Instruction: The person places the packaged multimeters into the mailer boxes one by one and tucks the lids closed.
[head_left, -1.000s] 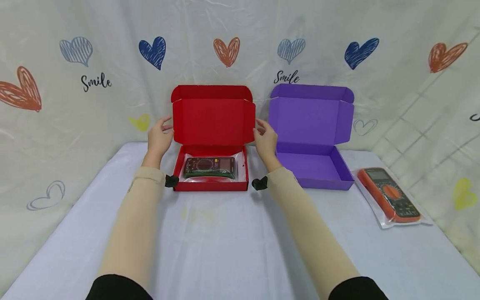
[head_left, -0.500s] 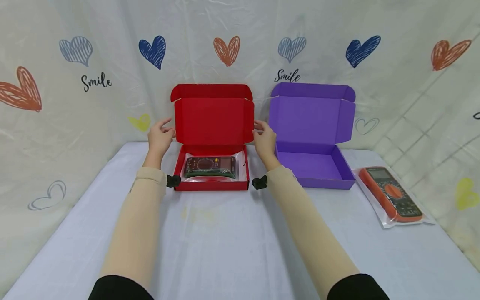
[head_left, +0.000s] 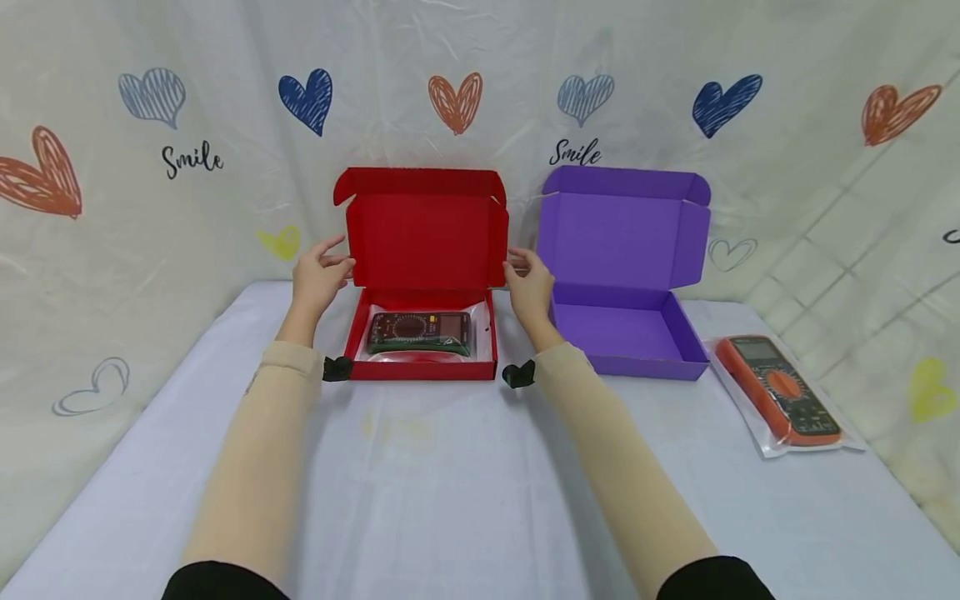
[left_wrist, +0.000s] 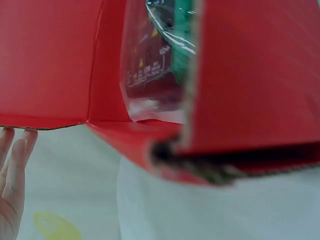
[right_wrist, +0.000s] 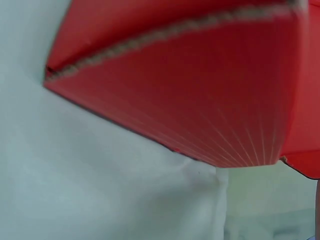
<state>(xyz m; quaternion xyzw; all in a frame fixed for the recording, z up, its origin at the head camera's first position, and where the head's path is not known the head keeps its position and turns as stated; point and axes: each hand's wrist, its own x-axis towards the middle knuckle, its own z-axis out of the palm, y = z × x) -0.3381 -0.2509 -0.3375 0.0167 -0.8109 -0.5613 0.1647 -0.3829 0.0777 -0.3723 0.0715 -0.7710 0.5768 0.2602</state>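
Observation:
In the head view, a red cardboard box (head_left: 427, 237) stands with its lid raised. Inside its tray lies a dark multimeter (head_left: 418, 333) in a clear plastic bag, also visible in the left wrist view. My left hand (head_left: 317, 279) is at the lid's left side flap, its fingertips touching the edge; the left wrist view shows those fingers (left_wrist: 17, 165) fairly straight. At the opposite flap is my right hand (head_left: 529, 283), its fingers loosely bent with the tips against the edge. Only a sliver of that hand enters the right wrist view, beside the red box wall (right_wrist: 200, 90).
Right of the red box stands a purple box (head_left: 615, 233) with its lid up. Farther right, a bagged orange multimeter (head_left: 783, 387) lies on the white tablecloth (head_left: 435, 500). A curtain (head_left: 510, 50) printed with hearts hangs behind.
The left hand's thumb side has shifted slightly right against the flap. The right hand has dropped a little along its flap. The red lid's side flaps are angled somewhat more inward.

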